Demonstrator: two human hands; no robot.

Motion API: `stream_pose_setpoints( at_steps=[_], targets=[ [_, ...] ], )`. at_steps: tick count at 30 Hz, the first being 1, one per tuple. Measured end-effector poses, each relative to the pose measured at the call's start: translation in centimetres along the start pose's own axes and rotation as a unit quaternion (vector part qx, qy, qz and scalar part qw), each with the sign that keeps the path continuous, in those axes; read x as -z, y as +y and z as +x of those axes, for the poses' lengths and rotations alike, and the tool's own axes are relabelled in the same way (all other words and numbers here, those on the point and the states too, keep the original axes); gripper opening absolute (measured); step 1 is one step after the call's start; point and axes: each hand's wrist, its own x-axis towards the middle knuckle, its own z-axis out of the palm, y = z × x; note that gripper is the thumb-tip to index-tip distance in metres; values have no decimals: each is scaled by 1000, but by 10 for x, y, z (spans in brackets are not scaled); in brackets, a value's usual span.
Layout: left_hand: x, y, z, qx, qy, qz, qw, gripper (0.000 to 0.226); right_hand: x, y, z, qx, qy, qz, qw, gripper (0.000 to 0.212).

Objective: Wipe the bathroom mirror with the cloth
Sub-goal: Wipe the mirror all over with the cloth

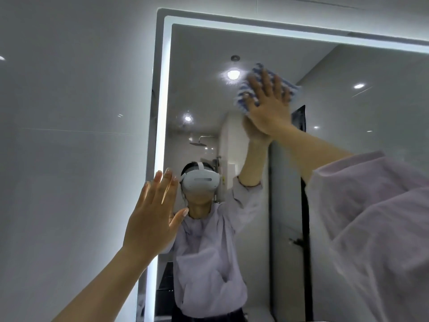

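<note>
Right hand (267, 101) presses cloth (246, 89) flat on upper mirror (348, 135).
Right arm raised, fingers spread, palm pinning the blue-striped cloth to the glass, not gripping. Left hand (153, 217) open, fingers straight up, empty, by the mirror's lit left edge; contact unclear.

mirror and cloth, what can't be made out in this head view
- Mirror: its right side and bottom run off the frame edges.
- Cloth: its middle is covered by the right hand pressed flat on it; only its blue and white edges show.
- Glass under the cloth: any smears there are hidden.
- Left hand: whether its fingers touch the mirror's lit edge cannot be told.
</note>
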Motion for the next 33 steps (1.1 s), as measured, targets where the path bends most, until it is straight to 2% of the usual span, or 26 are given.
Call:
stream_pose_setpoints(
  at_steps=[4, 8, 12, 18, 22, 25, 33],
  targets=[
    [2, 1, -1, -2, -3, -4, 1000, 74, 2, 48, -16, -104, 1, 10, 995, 59],
    [2, -1, -1, -8, -11, -3, 1000, 74, -5, 37, -31, -127, -2, 11, 992, 61],
    [2, 0, -1, -11, -19, -1, 1000, 75, -17, 7, -69, -55, -12, 8, 998, 62],
    [3, 2, -1, -9, -28, -12, 999, 77, -42, -35, -148, 151, -41, -59, 986, 61],
    [4, 2, -1, -11, -25, -31, 999, 78, -44, -21, -177, 185, -48, -60, 980, 53],
    [4, 2, -1, -12, -26, -32, 999, 78, -39, 2, -179, 149, -59, -67, 985, 54],
    [5, 2, -2, -8, -34, -35, 999, 79, -21, 87, -195, -51, -62, -72, 994, 59]
  ],
)
